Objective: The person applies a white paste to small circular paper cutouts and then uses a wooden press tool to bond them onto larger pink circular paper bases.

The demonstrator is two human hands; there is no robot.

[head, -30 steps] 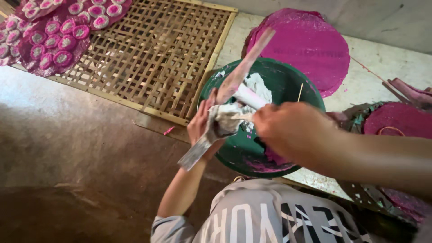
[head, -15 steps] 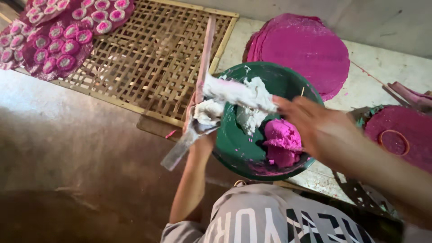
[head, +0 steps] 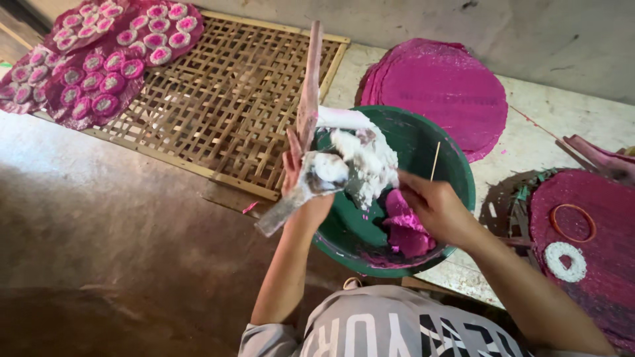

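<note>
My left hand [head: 303,182] grips a long flat stick [head: 307,99] smeared with white paste; the stick stands nearly upright over the left rim of a green bowl [head: 456,165]. A lump of white paste [head: 360,155] clings to the stick and the hand. My right hand [head: 433,205] reaches into the bowl with its fingers pinched at the paste, next to a lump of pink paste [head: 405,228] in the bottom. A thin wooden skewer [head: 434,160] leans inside the bowl.
A woven bamboo rack [head: 218,99] lies to the left, with pink mats carrying several pink-and-white rounds [head: 99,66] at its far corner. A round pink mat [head: 443,86] lies behind the bowl. Another pink mat [head: 595,264] on the right bears a white ring and a red ring.
The stick in my left hand has swung from leaning right to almost upright. My right hand has moved off the stick and down into the bowl, uncovering the pink paste.
</note>
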